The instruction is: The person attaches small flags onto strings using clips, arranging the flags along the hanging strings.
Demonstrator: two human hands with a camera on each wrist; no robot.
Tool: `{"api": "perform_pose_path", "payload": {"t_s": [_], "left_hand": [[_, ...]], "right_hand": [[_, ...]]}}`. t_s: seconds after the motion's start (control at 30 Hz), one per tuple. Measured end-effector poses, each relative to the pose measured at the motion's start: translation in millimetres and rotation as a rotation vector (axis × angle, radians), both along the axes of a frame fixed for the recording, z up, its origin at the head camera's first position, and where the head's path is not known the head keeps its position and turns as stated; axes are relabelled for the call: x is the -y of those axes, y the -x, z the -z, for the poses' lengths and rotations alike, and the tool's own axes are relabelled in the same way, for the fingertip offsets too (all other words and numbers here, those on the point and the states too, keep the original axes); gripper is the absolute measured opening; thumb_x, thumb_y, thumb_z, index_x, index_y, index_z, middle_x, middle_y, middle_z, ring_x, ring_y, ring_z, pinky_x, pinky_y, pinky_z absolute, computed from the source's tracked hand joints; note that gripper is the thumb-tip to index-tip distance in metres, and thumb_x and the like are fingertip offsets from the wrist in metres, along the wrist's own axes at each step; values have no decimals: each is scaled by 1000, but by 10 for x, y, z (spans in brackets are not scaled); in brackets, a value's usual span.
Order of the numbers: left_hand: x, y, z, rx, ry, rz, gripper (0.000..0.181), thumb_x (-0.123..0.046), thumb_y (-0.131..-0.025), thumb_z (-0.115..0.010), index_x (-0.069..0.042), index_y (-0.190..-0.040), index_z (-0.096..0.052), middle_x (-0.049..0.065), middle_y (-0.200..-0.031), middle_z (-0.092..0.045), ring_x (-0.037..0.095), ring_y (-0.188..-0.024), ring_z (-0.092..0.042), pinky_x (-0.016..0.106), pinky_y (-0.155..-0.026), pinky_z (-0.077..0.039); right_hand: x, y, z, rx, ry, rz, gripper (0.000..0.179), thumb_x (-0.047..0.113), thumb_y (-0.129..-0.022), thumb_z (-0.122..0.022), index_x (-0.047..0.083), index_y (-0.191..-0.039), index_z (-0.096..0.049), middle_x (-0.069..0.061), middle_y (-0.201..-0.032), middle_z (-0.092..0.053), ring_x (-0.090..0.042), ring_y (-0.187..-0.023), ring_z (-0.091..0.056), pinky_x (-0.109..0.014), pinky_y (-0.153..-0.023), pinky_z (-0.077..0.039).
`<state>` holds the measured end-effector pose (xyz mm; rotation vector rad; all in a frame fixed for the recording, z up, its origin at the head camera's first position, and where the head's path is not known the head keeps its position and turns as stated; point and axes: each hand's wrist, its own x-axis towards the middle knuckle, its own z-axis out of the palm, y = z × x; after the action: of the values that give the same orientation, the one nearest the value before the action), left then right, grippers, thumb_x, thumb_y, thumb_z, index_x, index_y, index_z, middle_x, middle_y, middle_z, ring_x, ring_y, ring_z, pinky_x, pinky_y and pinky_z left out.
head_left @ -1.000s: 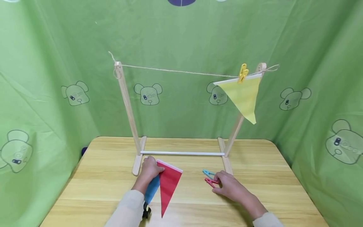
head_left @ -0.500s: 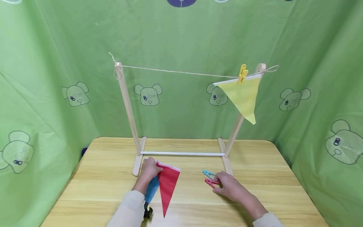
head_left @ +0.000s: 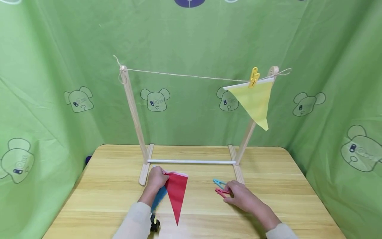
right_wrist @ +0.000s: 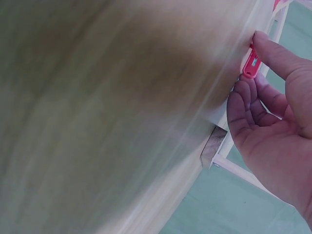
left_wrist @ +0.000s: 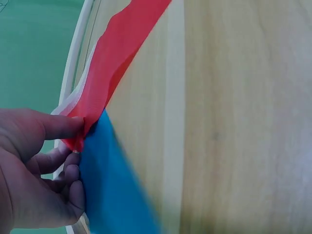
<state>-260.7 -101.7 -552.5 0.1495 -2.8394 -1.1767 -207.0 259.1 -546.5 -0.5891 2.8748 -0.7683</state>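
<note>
the yellow flag (head_left: 253, 101) already hangs on the string (head_left: 185, 76); the red flag (head_left: 177, 191) and blue flag (head_left: 159, 198) are not yet hung, pinched by the left hand (head_left: 157, 178). the right hand (head_left: 241, 196) pinches the red clip (head_left: 221, 192), the blue clip (head_left: 219, 182) just beside.

Head cam: bright, even light, pretty sharp. Soft glare on table (head_left: 206, 217) nr btm edge, faint shadow under R forearm (head_left: 266, 215). Curtain (head_left: 191, 113) darker in folds. L wrist cam: dimmer, softer, blue flag (left_wrist: 111, 185) blurry along lower edge. R wrist cam: murky, big brownish shadow on table, grain smeared, paler strip nr btm.
</note>
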Motion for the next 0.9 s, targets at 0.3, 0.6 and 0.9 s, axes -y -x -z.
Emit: {"api": "perform_pose_path", "payload": {"t_s": [0.3,0.6,0.9], "left_hand": [[2,5,13,60,-61,-29,20,-8,-81,-80,-9,-69,-63,3,-67,-60,19,-65,-56,27,-55,-44],[-21,23,-50,59,-178,-48,13,-8,-84,-81,1,-92,-74,9,-79,-68,19,-73,-60,29,-63,-52],[10,14,21,76,-328,-51,22,-8,-87,-80,-1,-70,-68,-2,-57,-54,13,-55,-45,23,-51,-35]], "right_hand": [[-11,14,6,3,-5,4,30,17,-80,-88,9,-94,-63,3,-87,-54,-9,-76,-46,-21,-62,-43],[0,10,0,31,-1,19,29,16,-81,-88,8,-95,-64,2,-86,-54,-10,-76,-47,-21,-61,-42],[20,14,-7,49,-5,35,29,17,-81,-88,9,-94,-64,1,-86,-53,-11,-76,-46,-21,-61,-42]]}}
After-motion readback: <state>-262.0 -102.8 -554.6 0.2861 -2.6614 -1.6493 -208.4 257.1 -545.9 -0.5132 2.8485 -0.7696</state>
